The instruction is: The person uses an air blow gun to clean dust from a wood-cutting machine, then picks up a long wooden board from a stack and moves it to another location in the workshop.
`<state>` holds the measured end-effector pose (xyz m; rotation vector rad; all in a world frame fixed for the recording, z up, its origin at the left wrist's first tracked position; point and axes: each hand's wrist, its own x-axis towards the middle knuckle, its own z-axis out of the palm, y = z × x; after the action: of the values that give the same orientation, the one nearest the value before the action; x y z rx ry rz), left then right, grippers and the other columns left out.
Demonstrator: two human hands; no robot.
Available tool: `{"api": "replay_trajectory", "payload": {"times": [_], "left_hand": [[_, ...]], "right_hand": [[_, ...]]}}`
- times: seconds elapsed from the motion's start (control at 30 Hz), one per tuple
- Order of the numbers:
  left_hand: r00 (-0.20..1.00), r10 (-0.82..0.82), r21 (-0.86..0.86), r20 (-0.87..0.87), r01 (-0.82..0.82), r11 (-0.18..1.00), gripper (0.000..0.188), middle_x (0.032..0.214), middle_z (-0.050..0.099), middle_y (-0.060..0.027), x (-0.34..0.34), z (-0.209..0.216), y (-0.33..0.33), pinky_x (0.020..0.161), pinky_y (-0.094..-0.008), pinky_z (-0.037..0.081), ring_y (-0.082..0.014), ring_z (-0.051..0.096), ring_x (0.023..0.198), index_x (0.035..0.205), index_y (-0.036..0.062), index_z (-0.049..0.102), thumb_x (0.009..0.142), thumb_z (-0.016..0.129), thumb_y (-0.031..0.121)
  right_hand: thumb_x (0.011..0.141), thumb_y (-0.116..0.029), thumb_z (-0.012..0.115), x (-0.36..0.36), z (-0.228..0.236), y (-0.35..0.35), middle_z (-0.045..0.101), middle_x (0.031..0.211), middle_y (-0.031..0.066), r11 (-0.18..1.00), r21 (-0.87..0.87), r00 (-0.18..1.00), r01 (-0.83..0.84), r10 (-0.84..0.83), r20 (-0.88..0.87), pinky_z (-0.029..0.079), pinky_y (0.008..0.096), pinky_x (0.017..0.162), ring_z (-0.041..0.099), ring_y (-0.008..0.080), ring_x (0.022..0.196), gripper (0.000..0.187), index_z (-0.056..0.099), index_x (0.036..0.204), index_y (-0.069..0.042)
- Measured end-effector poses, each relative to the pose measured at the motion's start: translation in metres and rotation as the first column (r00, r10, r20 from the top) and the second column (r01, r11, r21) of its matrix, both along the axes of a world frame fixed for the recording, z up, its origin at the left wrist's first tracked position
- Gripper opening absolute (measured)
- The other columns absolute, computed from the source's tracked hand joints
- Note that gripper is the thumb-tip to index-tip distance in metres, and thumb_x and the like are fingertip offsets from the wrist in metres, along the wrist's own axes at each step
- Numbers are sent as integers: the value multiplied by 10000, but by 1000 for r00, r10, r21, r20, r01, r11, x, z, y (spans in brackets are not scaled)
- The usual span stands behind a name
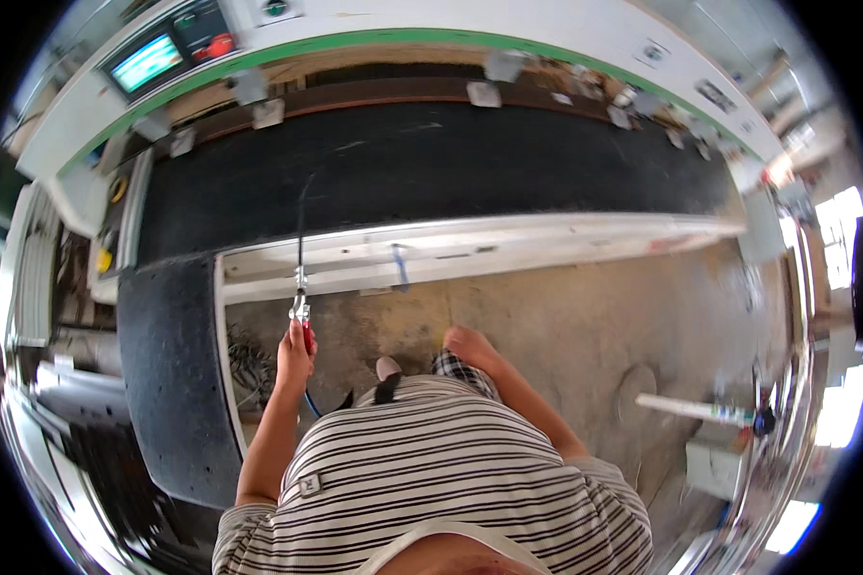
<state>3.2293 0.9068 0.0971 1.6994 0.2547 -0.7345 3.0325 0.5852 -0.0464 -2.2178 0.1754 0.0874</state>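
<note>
My left hand (299,356) is closed round the red-and-silver grip of an air blow gun (300,305). Its long thin nozzle points away from me, past the bench's pale front edge and over the dark bench top (431,163). Below that hand, a blue hose (313,404) shows beside my forearm. My right hand (465,342) hangs low in front of my body, by a dark checked cloth (462,372). Its fingers are turned from view, so whether it is open or closed does not show.
A dark side table (168,374) joins the bench at left. Above the bench runs a white machine beam (470,34) with a lit screen (147,62). A coiled cable heap (249,369) lies under the side table. At right stand a white box (714,465) and a round floor plate (638,395).
</note>
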Motion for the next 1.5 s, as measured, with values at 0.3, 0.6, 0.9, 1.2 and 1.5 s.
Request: {"api": "replay_trajectory", "payload": {"times": [0.3,0.6,0.9,1.2,1.5], "left_hand": [[953,274,80,130,-285,955,490,573,461,9,-55,-27,72,469,-260,327,-95,401,512,741,93,498,984,334,486],[799,-455,331,392,339,881,314,805,600,-165,-39,-12,-7,596,-400,456,-358,574,675,985,26,585,877,623,319],[436,-678,531,592,421,735,431,1125,529,-138,38,-66,-101,791,-416,492,-345,579,966,1194,85,503,849,639,305],[-20,-918,884,396,280,375,235,1184,518,-167,-25,-170,-18,977,-465,379,-352,466,1124,1024,46,605,847,550,191],[856,-484,378,181,394,838,255,942,630,-177,-98,-193,46,708,-385,526,-314,644,844,1041,34,592,847,620,197]], "right_hand": [[864,-191,595,64,18,-16,659,787,113,988,139,960,65,-24,-278,501,344,680,648,221,736,162,606,943,-50],[904,-339,609,179,133,41,611,1042,65,612,791,927,-12,303,-221,512,327,782,595,133,881,411,535,1213,-79],[979,-377,445,185,128,-7,659,828,80,712,694,988,103,8,-156,561,243,632,659,139,684,439,627,957,21],[963,-244,501,180,15,-29,628,840,52,885,372,941,279,-176,-289,532,262,638,609,125,676,250,623,946,-27],[872,-258,653,166,-53,-20,624,922,74,696,457,831,554,-431,-352,486,226,646,583,91,779,312,583,1047,-9]]}}
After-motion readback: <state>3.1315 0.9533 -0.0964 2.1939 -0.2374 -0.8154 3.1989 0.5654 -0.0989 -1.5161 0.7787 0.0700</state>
